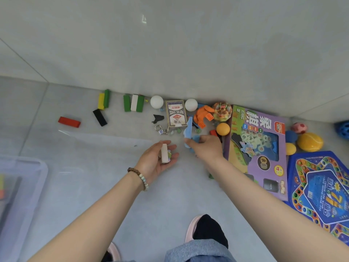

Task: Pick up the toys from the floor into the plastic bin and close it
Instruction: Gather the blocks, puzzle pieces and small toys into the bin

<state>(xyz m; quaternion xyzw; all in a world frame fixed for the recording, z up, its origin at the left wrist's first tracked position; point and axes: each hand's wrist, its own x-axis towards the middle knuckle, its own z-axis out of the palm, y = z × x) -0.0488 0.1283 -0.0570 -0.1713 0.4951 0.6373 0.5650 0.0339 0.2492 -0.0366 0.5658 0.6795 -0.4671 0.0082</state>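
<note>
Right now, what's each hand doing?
Left hand: holds a pale block.
Right hand: pinches a blue toy piece.

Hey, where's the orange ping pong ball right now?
In the head view, the orange ball sits on the floor right of centre. It is beside the left edge of the purple chess box, just beyond the right hand.

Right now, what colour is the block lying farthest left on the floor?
The block is red; the head view shows it.

The purple box (260, 154) reads "XIANG" and 象棋; the card pack (176, 114) "PLAYING CARDS".
</note>
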